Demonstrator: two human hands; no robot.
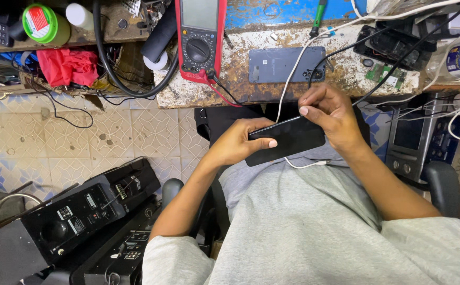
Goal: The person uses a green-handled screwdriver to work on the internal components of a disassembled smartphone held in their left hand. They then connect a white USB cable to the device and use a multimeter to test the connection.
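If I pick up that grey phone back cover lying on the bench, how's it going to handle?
The grey back cover looks like a thin, flat panel, so probably light and slightly flexible. It lies flush on the rough, rusty bench top, so lifting an edge may be fiddly. Its smooth face could be slippery, and the cables crossing its right end may snag.

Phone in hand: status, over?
Both hands on black phone: left hand grips near end, right hand far end. White cable beneath. Nothing blocking.
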